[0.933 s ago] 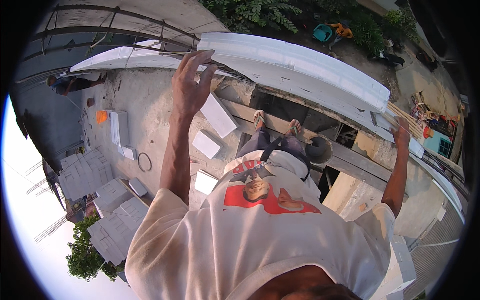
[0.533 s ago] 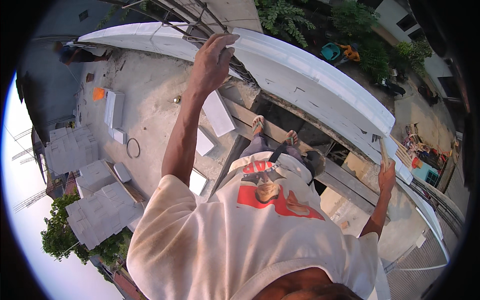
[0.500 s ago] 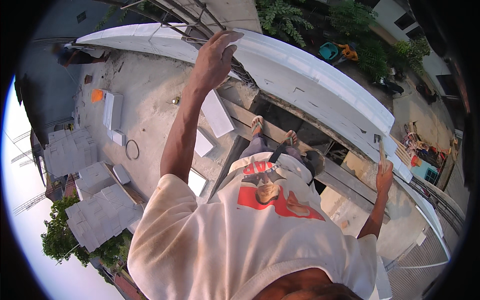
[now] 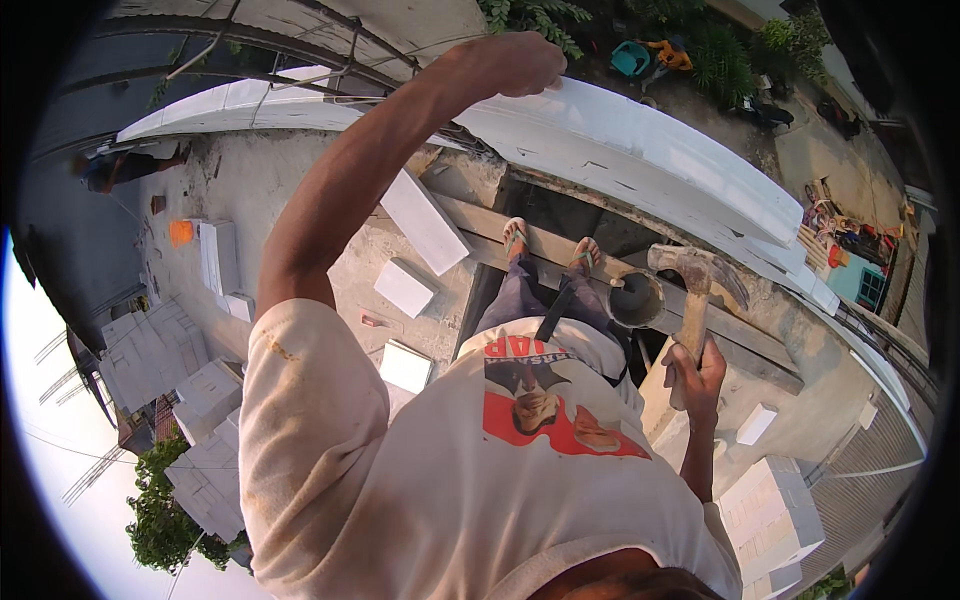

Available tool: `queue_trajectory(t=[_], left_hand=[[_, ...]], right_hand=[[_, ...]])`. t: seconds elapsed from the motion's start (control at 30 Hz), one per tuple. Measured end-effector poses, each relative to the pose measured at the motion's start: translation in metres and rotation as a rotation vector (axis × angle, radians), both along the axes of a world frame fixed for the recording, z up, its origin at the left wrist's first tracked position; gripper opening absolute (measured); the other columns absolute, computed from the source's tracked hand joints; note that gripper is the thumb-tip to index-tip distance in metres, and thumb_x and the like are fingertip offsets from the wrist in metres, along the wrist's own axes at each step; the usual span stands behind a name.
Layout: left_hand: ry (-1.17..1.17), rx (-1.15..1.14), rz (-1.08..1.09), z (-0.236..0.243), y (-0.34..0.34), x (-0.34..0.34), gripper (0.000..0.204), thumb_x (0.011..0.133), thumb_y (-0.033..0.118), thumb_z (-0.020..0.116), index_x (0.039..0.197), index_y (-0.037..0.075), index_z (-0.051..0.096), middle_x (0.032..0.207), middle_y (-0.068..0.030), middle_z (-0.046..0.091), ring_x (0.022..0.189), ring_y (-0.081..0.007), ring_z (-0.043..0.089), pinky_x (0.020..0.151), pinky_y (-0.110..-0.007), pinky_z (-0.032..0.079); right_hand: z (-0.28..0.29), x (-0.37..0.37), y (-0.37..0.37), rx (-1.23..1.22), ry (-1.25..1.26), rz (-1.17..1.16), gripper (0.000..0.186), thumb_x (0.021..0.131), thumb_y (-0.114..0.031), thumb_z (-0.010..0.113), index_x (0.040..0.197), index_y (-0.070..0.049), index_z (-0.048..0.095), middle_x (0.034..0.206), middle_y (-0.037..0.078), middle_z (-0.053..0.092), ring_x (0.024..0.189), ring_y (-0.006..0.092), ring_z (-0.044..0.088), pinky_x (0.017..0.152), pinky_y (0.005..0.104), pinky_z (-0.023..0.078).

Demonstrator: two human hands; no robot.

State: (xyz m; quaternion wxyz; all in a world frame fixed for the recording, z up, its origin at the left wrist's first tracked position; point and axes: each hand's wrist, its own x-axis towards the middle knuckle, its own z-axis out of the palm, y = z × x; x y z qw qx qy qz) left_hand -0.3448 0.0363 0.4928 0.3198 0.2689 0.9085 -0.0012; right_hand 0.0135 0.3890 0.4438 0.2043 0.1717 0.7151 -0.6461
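My right hand (image 4: 697, 372) is closed round the wooden handle of a claw hammer (image 4: 692, 312), raised in front of me at the right. The hammer's metal head points up and away, above the planks. My left arm stretches forward over the curved wall of white blocks (image 4: 650, 150). My left hand (image 4: 518, 64) is at the wall's top edge, its fingers curled downward. What those fingers hold, if anything, is hidden by the hand. A round grey bucket (image 4: 636, 299) stands beside my feet, just left of the hammer.
My sandalled feet stand on wooden planks (image 4: 560, 262) over a dark opening. Loose white blocks (image 4: 424, 222) lie to the left, and stacked blocks (image 4: 770, 515) stand at the lower right. Metal bars (image 4: 350, 60) rise by the wall. A person (image 4: 115, 170) is at far left; another (image 4: 668, 55) is below, beyond the wall.
The hammer has come from beside the wall at far right, inward and toward me, its head now plainly visible. My left hand has moved right along the wall top, and its fingers have curled.
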Motion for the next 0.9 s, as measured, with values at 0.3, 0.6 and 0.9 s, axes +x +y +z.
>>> queue_trajectory(t=[0.3,0.6,0.9], left_hand=[[-0.059,0.131,-0.034,-0.026,-0.009,-0.014,0.035,0.106,0.033,0.056,0.114,0.003,0.072,0.086,-0.0161,0.070,0.087,-0.0354,0.071,0.083,-0.050,0.053],[-0.026,0.221,-0.142,-0.045,-0.016,-0.020,0.038,0.104,0.036,0.059,0.117,0.003,0.073,0.092,-0.0179,0.074,0.092,-0.0359,0.072,0.083,-0.049,0.055],[-0.088,0.097,-0.020,-0.019,-0.003,-0.016,0.038,0.103,0.035,0.061,0.125,0.008,0.074,0.104,-0.0154,0.076,0.099,-0.0331,0.074,0.087,-0.047,0.056]], right_hand=[[0.023,-0.113,-0.040,0.247,0.345,0.186,0.056,0.101,-0.012,0.069,0.150,0.005,0.050,0.104,0.014,0.073,0.073,0.0183,0.069,0.065,0.0284,0.053],[0.026,-0.171,-0.062,0.520,0.891,0.285,0.054,0.094,-0.001,0.073,0.145,0.003,0.057,0.130,0.025,0.068,0.105,0.0323,0.072,0.089,0.0374,0.056],[0.026,-0.171,-0.058,0.663,0.852,0.398,0.061,0.090,0.002,0.075,0.148,-0.009,0.059,0.110,0.019,0.069,0.086,0.0346,0.069,0.075,0.0400,0.056]])
